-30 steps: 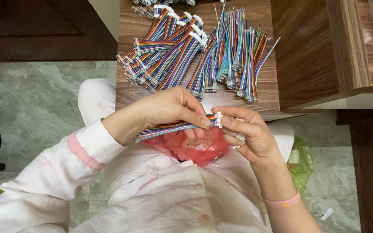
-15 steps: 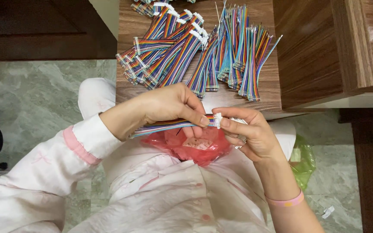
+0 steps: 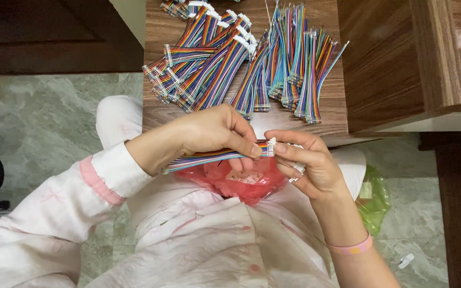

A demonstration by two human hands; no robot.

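Wooden table (image 3: 166, 32) with rainbow cable bundles (image 3: 230, 58) over grey marble floor (image 3: 38, 106)

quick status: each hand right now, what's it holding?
Left hand: closed, fingers pinching a multicoloured ribbon cable near its white connector.
Right hand: closed, fingers on that connector; small white pieces also in its grip.
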